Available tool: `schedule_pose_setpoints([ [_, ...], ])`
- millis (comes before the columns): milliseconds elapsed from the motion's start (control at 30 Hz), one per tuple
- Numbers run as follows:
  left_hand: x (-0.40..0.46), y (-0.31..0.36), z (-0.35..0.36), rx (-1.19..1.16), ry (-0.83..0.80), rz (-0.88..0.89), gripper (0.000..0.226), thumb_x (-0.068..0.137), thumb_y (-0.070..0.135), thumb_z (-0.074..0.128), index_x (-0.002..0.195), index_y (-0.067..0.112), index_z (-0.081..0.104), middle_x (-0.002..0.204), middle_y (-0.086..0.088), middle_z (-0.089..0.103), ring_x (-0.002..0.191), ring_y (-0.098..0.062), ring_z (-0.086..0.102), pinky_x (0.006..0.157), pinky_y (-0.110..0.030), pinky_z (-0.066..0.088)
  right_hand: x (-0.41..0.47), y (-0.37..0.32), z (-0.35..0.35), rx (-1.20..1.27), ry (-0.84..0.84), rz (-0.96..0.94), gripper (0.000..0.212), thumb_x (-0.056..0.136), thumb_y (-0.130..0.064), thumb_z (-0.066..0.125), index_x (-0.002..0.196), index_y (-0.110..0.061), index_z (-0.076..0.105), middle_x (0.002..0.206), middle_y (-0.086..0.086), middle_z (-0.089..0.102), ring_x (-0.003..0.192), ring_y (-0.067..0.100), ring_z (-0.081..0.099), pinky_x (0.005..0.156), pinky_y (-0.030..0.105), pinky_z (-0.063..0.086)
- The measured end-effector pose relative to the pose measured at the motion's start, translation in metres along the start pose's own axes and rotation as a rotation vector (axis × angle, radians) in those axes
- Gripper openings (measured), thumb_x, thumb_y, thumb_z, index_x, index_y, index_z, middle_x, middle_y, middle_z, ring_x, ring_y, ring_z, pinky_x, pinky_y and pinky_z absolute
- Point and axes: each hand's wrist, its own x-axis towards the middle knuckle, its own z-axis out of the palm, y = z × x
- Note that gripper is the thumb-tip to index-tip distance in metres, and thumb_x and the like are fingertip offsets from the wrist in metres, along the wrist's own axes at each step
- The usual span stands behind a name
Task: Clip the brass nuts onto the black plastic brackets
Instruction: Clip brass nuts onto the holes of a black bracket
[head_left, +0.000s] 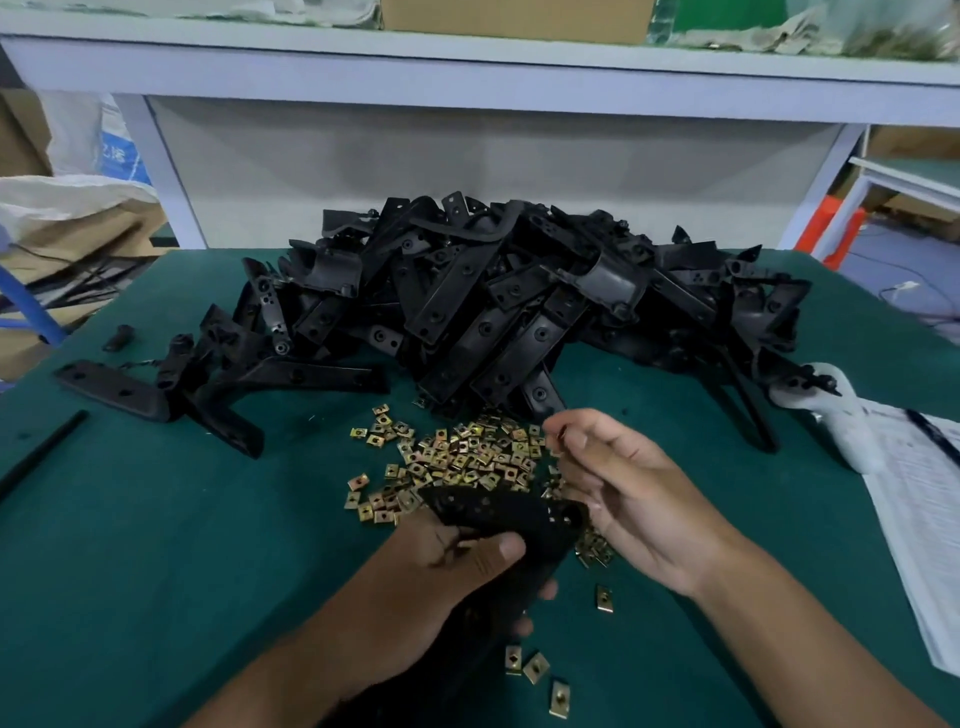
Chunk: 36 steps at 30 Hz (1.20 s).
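**Over the nut pile, a bracket held ready for clipping**

Near the front of the green-covered desk, the left hand grips a black plastic bracket, thumb curled over its upper face and fingers wrapped beneath, its holed end pointing towards the right hand. That hand hovers just beside the bracket's end, above the scattered heap of small square brass clip nuts; its fingers are loosely curled, and the fingertips may be pinching a nut, though blur makes this unsure. A large heap of black plastic brackets lies behind.

The step appears to be fetching and presenting a nut. Next calls for aligning a nut's open side with the bracket's edge and pushing it over a hole.
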Motion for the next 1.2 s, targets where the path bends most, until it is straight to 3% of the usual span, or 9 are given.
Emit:
schedule_pose_setpoints([
  [133, 0.001, -0.006, 0.008, 0.139, -0.007, 0.072, 0.029, 0.092, 0.043, 0.064, 0.119, 0.040, 0.072, 0.118, 0.007, 0.075, 0.114, -0.011, 0.068, 0.088, -0.019, 0.052, -0.003, 0.000, 0.004, -0.051, -0.064, -0.011, 0.027, 0.084, -0.026, 0.081, 0.103, -0.016, 0.065, 0.074, -0.007, 0.062, 0.056, 0.000, 0.053, 0.050, 0.012, 0.039],
  [267, -0.001, -0.008, 0.008, 0.174, 0.019, 0.087, 0.031, 0.090, 0.057, 0.058, 0.119, 0.052, 0.066, 0.121, 0.014, 0.072, 0.117, -0.006, 0.065, 0.091, -0.021, 0.052, -0.005, 0.001, 0.006, -0.157, -0.058, -0.037, 0.012, 0.085, -0.028, 0.075, 0.096, -0.027, 0.074, 0.075, -0.009, 0.063, 0.057, 0.002, 0.050, 0.052, 0.015, 0.039],
  [400, -0.001, -0.014, 0.004, 0.181, 0.044, 0.138, 0.034, 0.091, 0.057, 0.057, 0.123, 0.047, 0.064, 0.127, 0.011, 0.070, 0.123, -0.008, 0.062, 0.100, -0.026, 0.049, -0.005, 0.000, 0.008, -0.146, -0.057, -0.007, 0.016, 0.084, -0.034, 0.075, 0.097, -0.024, 0.074, 0.071, -0.006, 0.059, 0.061, 0.004, 0.052, 0.056, 0.015, 0.045],
  [567, -0.001, -0.006, 0.007, 0.294, 0.009, 0.190, 0.026, 0.094, 0.042, 0.060, 0.118, 0.043, 0.070, 0.116, 0.013, 0.074, 0.112, -0.004, 0.067, 0.087, -0.012, 0.049, -0.007, -0.003, 0.010, -0.107, -0.056, 0.037, 0.013, 0.094, -0.025, 0.057, 0.093, -0.012, 0.054, 0.066, -0.010, 0.056, 0.055, -0.001, 0.050, 0.048, 0.011, 0.038],
  [733, -0.005, -0.004, 0.006, 0.399, 0.060, 0.217, 0.029, 0.094, 0.049, 0.055, 0.120, 0.044, 0.067, 0.105, 0.021, 0.074, 0.102, 0.003, 0.067, 0.083, -0.012, 0.049, -0.008, -0.003, 0.013, -0.126, -0.096, 0.045, 0.023, 0.082, -0.028, 0.069, 0.098, -0.014, 0.059, 0.074, -0.004, 0.066, 0.058, 0.009, 0.052, 0.052, 0.018, 0.043],
  [900, -0.007, -0.006, 0.004, 0.560, 0.112, 0.210, 0.060, 0.091, 0.070, 0.042, 0.116, 0.022, 0.069, 0.093, -0.020, 0.067, 0.086, -0.034, 0.064, 0.081, -0.058, 0.050, -0.010, -0.005, 0.013, -0.152, -0.115, 0.058, 0.031, 0.077, -0.032, 0.072, 0.103, -0.015, 0.069, 0.087, -0.001, 0.073, 0.074, 0.012, 0.067, 0.063, 0.022, 0.055],
  [967, -0.007, -0.008, 0.002, 0.628, 0.096, 0.198, 0.062, 0.094, 0.069, 0.043, 0.116, 0.017, 0.069, 0.085, -0.009, 0.069, 0.078, -0.027, 0.063, 0.078, -0.045, 0.054, -0.011, -0.007, 0.014, -0.177, -0.114, 0.058, 0.033, 0.077, -0.032, 0.074, 0.103, -0.015, 0.067, 0.084, -0.003, 0.073, 0.068, 0.012, 0.060, 0.059, 0.022, 0.048],
  [1067, -0.008, -0.005, 0.004, 0.656, 0.053, 0.225, 0.029, 0.101, 0.051, 0.046, 0.119, 0.043, 0.067, 0.095, 0.028, 0.072, 0.089, 0.008, 0.066, 0.075, -0.011, 0.047, -0.012, -0.008, 0.014, -0.204, -0.125, 0.035, 0.024, 0.078, -0.029, 0.079, 0.093, -0.016, 0.067, 0.072, -0.009, 0.070, 0.053, -0.002, 0.052, 0.049, 0.011, 0.039],
  [1200, -0.007, -0.007, 0.002, 0.710, 0.077, 0.219, 0.035, 0.095, 0.061, 0.043, 0.116, 0.043, 0.064, 0.091, 0.010, 0.074, 0.083, -0.007, 0.068, 0.074, -0.030, 0.052, -0.014, -0.009, 0.015, -0.244, -0.157, 0.006, 0.007, 0.078, -0.025, 0.074, 0.084, -0.023, 0.076, 0.066, -0.012, 0.068, 0.055, -0.003, 0.059, 0.052, 0.008, 0.044],
])
